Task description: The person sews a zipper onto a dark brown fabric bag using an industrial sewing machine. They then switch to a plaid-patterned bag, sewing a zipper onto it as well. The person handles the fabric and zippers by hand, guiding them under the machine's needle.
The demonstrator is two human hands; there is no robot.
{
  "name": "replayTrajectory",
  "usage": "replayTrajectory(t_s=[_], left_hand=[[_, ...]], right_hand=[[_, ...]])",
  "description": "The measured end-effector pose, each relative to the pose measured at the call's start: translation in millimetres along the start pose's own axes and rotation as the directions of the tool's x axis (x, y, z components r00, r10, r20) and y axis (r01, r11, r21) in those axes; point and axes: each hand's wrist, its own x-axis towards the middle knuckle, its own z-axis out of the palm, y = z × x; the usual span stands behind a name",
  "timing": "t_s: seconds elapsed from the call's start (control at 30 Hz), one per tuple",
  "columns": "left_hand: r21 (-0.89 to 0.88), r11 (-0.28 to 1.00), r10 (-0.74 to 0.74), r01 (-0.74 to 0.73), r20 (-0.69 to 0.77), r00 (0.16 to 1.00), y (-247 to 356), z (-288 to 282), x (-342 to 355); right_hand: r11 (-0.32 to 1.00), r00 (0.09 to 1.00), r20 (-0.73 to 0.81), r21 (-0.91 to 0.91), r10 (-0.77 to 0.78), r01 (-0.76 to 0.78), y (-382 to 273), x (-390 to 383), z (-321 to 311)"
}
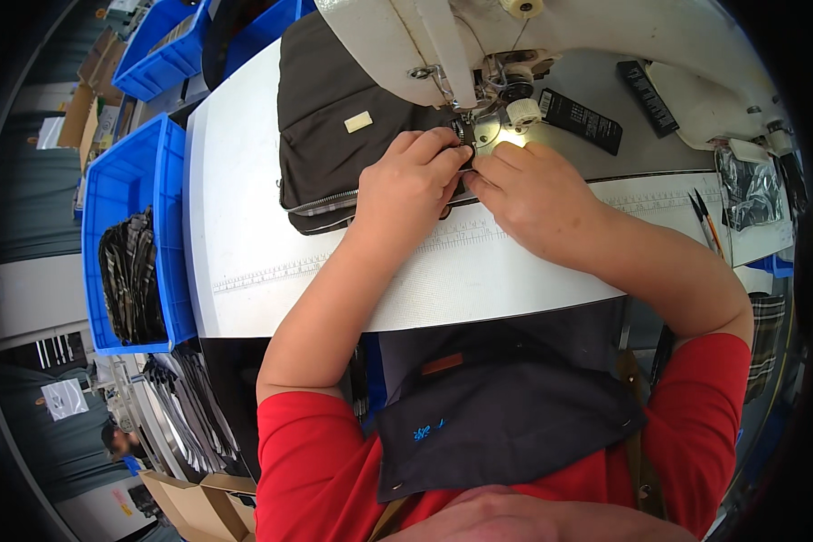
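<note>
A dark fabric bag piece [321, 108] with a zipper [325, 207] along its near edge and a small cream label [358, 122] lies on the white sewing table [244, 235]. Its right end runs under the needle area of the sewing machine [406, 54], where a lamp glows. My left hand [405, 185] pinches the fabric edge just in front of the presser foot. Close beside it on the right, my right hand [528, 194] has its fingers closed at the same edge. Fingertips partly hide the fabric between the two hands.
Printed ruler markings cross the tabletop. Right of the needle lie a black card-like tag [580, 122] and a dark ribbed strip [647, 99]. Two pen-like tools [706, 221] and a clear plastic pouch [750, 185] sit at the right. A blue bin [173, 235] holds folded dark fabric [131, 275].
</note>
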Motion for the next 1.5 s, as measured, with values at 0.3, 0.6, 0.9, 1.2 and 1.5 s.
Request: replayTrajectory(t_s=[0.3,0.6,0.9,1.2,1.5], left_hand=[[0.018,0.995,0.101,-0.099,-0.101,0.99,-3.1,2.5,7.3],[-0.023,0.994,0.102,-0.104,-0.066,0.993,-4.4,2.4,5.8],[-0.206,0.977,-0.044,0.046,0.011,0.999,-4.5,-0.2,1.7],[0.088,0.988,0.126,-0.126,0.012,0.992,-3.8,-3.7,-0.3],[0.017,0.998,0.069,-0.069,-0.003,0.998,-1.0,1.2,1.4]], right_hand=[[0.993,0.995,0.072,0.092,0.064,-0.071,-0.1,-5.2,-2.5],[0.999,0.999,0.006,0.013,0.034,-0.034,1.0,2.0,-8.5],[1.0,0.998,-0.062,-0.016,-0.011,0.011,1.3,2.8,-3.3],[1.0,1.0,0.017,0.028,-0.011,0.011,2.3,3.9,-3.5],[1.0,0.999,0.032,0.008,-0.005,0.005,4.3,3.8,-1.4]])
